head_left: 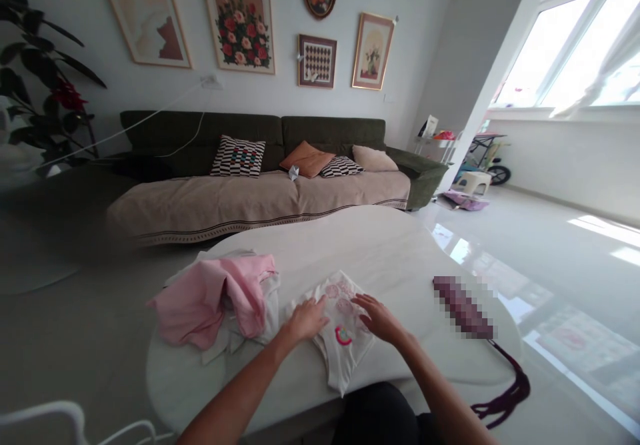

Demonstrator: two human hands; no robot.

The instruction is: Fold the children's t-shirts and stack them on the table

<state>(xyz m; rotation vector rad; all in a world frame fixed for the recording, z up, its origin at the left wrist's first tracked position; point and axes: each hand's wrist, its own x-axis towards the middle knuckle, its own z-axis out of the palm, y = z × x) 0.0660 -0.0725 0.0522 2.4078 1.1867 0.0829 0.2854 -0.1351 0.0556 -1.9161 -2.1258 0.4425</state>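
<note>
I see both of my hands lying palm down on a small white garment (341, 345) that is spread on the counter (385, 245) straight in front of me. My left hand (306, 319) rests on the garment's left edge with its fingers stretched out and slightly apart; it is flat and grips nothing. My right hand (379, 318) lies the same way on the garment's right side, fingers extended and pointing toward the left hand, closed around nothing. Between the two hands I can see pink printed shapes on the cloth and a small rainbow-like mark just nearer to me than the fingertips. The garment's lower end runs from between my wrists toward the near edge of the counter.

Just left of my left hand sits a crumpled pink garment (210, 301) on top of some white cloth, close to the white garment; I cannot tell whether they touch. To the right of my right hand, apart from it, lies a long dark purple object (463, 308), blurred so I cannot make it out, with a dark cord (507, 395) trailing off the counter's edge.

Well beyond both hands stands a dark green sofa (330, 131) with a beige cover and several cushions (238, 156), and framed pictures (243, 18) hang on the wall above it.
</note>
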